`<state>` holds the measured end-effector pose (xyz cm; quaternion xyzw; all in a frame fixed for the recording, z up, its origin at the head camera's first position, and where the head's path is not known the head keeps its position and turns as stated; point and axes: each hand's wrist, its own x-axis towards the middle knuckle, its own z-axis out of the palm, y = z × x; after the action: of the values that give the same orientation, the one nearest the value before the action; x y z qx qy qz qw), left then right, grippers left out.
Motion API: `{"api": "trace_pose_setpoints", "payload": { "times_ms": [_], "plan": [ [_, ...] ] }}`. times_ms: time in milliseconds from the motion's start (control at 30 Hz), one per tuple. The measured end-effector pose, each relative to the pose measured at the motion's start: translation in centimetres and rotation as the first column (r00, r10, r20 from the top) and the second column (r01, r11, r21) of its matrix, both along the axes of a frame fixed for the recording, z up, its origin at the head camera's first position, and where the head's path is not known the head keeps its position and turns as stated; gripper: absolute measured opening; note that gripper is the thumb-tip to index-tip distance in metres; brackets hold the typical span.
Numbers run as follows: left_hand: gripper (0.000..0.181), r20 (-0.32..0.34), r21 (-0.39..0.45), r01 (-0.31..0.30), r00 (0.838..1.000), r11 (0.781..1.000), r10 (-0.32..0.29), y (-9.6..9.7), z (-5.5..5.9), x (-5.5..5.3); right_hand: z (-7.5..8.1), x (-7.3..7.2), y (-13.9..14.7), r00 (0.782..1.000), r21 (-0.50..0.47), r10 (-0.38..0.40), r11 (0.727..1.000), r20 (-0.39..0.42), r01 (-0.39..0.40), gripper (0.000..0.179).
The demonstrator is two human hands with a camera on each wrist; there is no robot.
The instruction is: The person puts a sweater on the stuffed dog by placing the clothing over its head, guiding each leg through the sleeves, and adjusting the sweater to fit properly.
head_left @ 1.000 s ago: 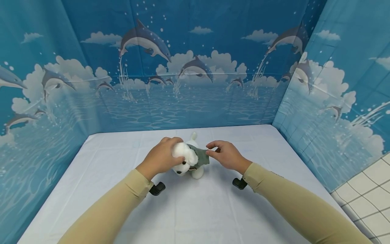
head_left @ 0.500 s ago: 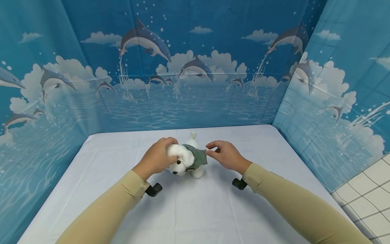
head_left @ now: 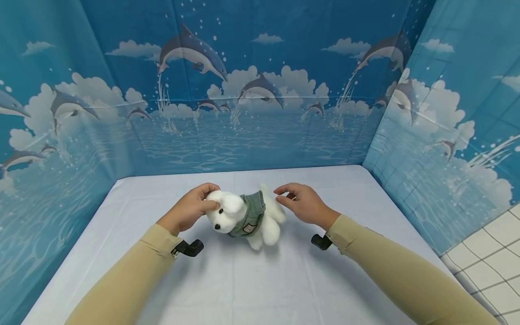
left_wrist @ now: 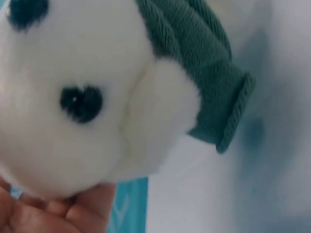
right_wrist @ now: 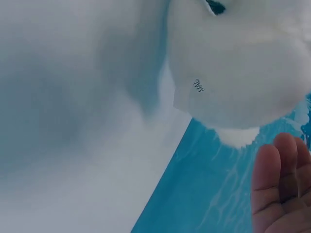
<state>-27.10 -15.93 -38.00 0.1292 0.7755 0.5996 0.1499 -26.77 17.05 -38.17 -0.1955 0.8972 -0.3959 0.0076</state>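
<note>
A white plush dog (head_left: 271, 228) in a green knitted vest (head_left: 253, 208) faces left, its body turned sideways. My left hand (head_left: 191, 205) grips the back of its head, the thumb beside the eye. In the left wrist view, the dog's fluffy head (left_wrist: 53, 141) fills much of the picture, with a few curled fingers (left_wrist: 92, 206) below it. My right hand (head_left: 306, 203) hovers just right of the dog's hindquarters with bent fingers and nothing between them. The right wrist view has the dog's pale rear (right_wrist: 243, 82), with a small white tag, close to those fingers.
A white cloth (head_left: 260, 289) covers the table. Blue curtains (head_left: 252, 131) printed with dolphins stand behind it and along both sides. White tiles (head_left: 491, 257) show at the lower right. A black wrist camera (head_left: 188, 248) hangs under the left sleeve.
My left hand has moved left, drawing the dog's head along and turning its body sideways. The vest's edge has come away from my right fingertips; that hand has barely moved.
</note>
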Motion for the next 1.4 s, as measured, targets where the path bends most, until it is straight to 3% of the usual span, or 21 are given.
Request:
{"api": "trace_pose_setpoints", "payload": {
  "times_ms": [167,300,400,567,700,800,900,967,1067,1133,1200,1267,1333,1400],
  "plan": [
    [0.032,0.143,0.083,0.025,0.989,0.996,-0.036,-1.2,-2.0,-0.5,0.0,0.3,0.0,0.997,0.01,0.072,0.997,-0.014,-0.071,0.03],
    [0.033,0.196,0.027,0.03,0.98,0.999,-0.034,-1.8,-3.2,-0.6,-0.1,0.5,-0.1,0.992,0.017,0.128,0.992,-0.016,-0.128,0.033],
    [0.035,0.199,-0.052,0.024,0.98,0.998,-0.013,-2.0,-3.6,-0.7,-0.1,0.7,-0.2,0.986,0.033,0.164,0.986,-0.015,-0.164,0.035],
    [0.035,0.165,-0.178,0.011,0.986,0.984,0.018,-1.9,-3.4,-0.6,-0.4,0.9,-0.3,0.974,0.073,0.224,0.973,-0.04,-0.221,0.031],
    [0.035,0.149,-0.26,0.007,0.988,0.966,0.032,-1.8,-3.1,-0.5,-0.4,1.3,-0.6,0.953,0.174,0.289,0.947,-0.086,-0.271,0.028],
    [0.035,0.08,-0.378,-0.023,0.995,0.925,0.058,-1.6,-2.4,-0.2,-0.1,1.9,-0.9,0.928,0.305,0.355,0.901,-0.11,-0.308,0.036],
    [0.035,-0.1,-0.502,-0.111,0.992,0.858,0.07,-0.6,-1.2,0.6,0.0,2.4,-1.1,0.911,0.379,0.396,0.865,-0.114,-0.329,0.043],
    [0.034,-0.248,-0.521,-0.182,0.967,0.834,0.056,0.5,-0.5,1.3,-0.1,2.5,-1.3,0.904,0.417,0.404,0.852,-0.139,-0.317,0.044],
    [0.034,-0.458,-0.515,-0.249,0.889,0.82,-0.018,2.5,0.1,2.4,-0.4,2.5,-1.6,0.903,0.44,0.395,0.85,-0.172,-0.288,0.046],
    [0.037,-0.548,-0.515,-0.267,0.834,0.814,-0.073,3.6,0.1,3.0,-0.6,2.5,-1.8,0.902,0.452,0.389,0.85,-0.189,-0.272,0.047],
    [0.043,-0.599,-0.54,-0.29,0.792,0.79,-0.119,4.4,0.0,3.4,-0.9,2.5,-2.0,0.903,0.461,0.383,0.848,-0.195,-0.261,0.048],
    [0.049,-0.611,-0.573,-0.31,0.779,0.759,-0.143,5.0,-0.1,3.7,-1.1,2.5,-2.1,0.903,0.465,0.38,0.848,-0.199,-0.254,0.049],
    [0.055,-0.598,-0.607,-0.318,0.787,0.729,-0.154,5.4,-0.2,3.8,-1.3,2.5,-2.2,0.903,0.466,0.378,0.849,-0.205,-0.249,0.049],
    [0.057,-0.582,-0.627,-0.317,0.798,0.712,-0.156,5.6,-0.2,3.8,-1.5,2.6,-2.3,0.901,0.471,0.377,0.848,-0.215,-0.242,0.049]
  ]
}}
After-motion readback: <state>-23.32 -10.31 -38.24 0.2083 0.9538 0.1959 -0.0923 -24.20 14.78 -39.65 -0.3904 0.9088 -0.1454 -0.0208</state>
